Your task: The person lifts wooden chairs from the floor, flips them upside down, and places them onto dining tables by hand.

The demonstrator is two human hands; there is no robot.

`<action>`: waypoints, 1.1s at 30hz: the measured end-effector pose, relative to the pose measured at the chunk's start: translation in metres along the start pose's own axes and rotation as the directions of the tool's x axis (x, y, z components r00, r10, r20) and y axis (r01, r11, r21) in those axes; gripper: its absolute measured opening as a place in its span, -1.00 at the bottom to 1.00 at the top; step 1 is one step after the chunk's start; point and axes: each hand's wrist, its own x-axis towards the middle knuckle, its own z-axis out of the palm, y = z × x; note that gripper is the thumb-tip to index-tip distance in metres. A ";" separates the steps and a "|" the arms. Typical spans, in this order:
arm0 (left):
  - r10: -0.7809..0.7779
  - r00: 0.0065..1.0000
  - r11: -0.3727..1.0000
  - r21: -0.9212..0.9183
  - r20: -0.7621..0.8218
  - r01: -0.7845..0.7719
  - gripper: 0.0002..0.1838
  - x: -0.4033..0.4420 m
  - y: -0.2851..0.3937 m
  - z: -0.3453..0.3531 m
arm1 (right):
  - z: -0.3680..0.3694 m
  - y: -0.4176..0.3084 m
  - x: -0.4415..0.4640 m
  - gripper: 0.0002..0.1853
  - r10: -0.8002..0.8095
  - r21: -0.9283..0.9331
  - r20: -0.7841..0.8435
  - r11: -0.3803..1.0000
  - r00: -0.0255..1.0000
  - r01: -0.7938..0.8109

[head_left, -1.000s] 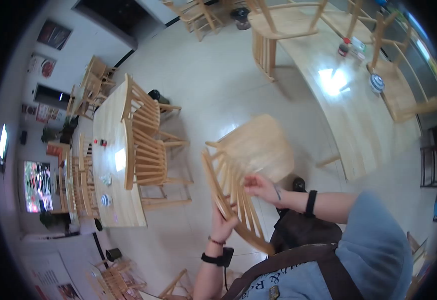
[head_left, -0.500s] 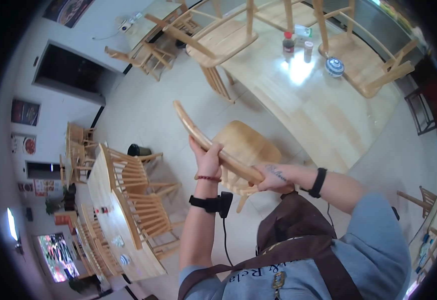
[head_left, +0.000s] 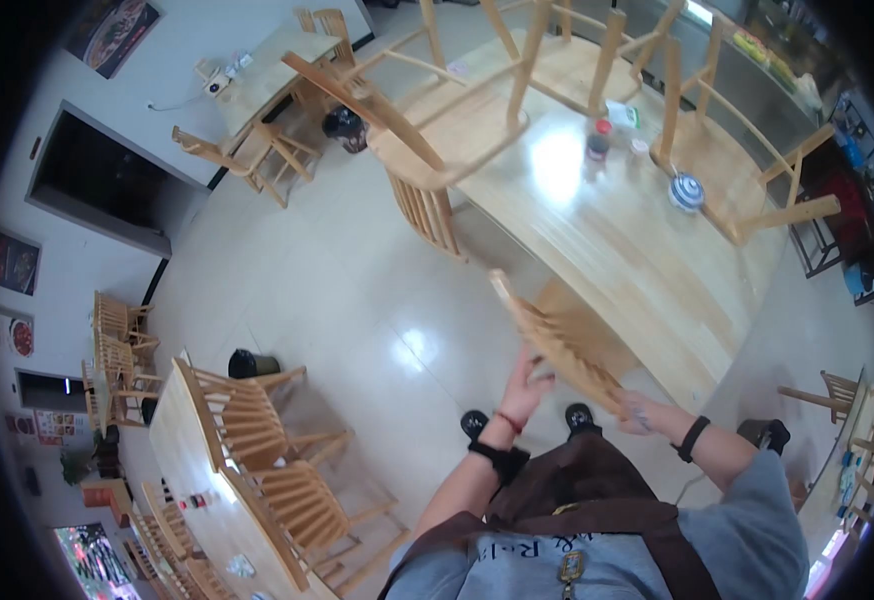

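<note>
A wooden spindle-back chair [head_left: 565, 355] stands in front of me, its seat partly under the edge of the large table [head_left: 647, 270]. My left hand [head_left: 527, 385] is at the near side of the backrest, its fingers apart and the thumb side against the wood. At the backrest's right end, my right hand [head_left: 639, 410] is closed round the rail. Upturned chairs rest on the table, beside a red-capped bottle [head_left: 598, 140] and a blue-and-white pot [head_left: 686, 192].
A second table [head_left: 172, 425] with chairs [head_left: 247, 420] is at the lower left. A black bin [head_left: 254, 363] stands behind it, another bin [head_left: 345, 130] at the upper left. A dark doorway [head_left: 107, 180] opens in the left wall. My shoes [head_left: 475, 424] are below the chair.
The chair has moved right, towards and partly under the large table. My left hand has loosened from the top rail, and the view has turned.
</note>
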 end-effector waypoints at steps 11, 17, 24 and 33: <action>-0.108 0.901 0.751 0.560 -0.419 0.350 -0.48 -0.185 0.064 -0.328 | -0.108 -0.225 0.084 -0.53 -0.150 0.147 -0.245 0.971 0.958 0.189; -0.004 0.773 0.891 0.348 -0.634 0.290 -0.54 -0.193 0.072 -0.421 | -0.234 -0.321 0.274 -0.17 -0.550 -0.506 -0.612 0.825 0.568 0.253; -0.128 0.614 0.874 0.204 -0.779 0.440 -0.50 -0.209 0.038 -0.438 | -0.280 -0.365 0.463 -0.60 -0.403 0.045 -0.641 0.830 0.653 0.556; -0.022 0.779 0.626 0.599 -0.626 0.499 -0.41 -0.042 0.155 -0.494 | -0.194 -0.552 0.541 -0.83 -0.591 0.159 -0.345 0.729 0.729 0.666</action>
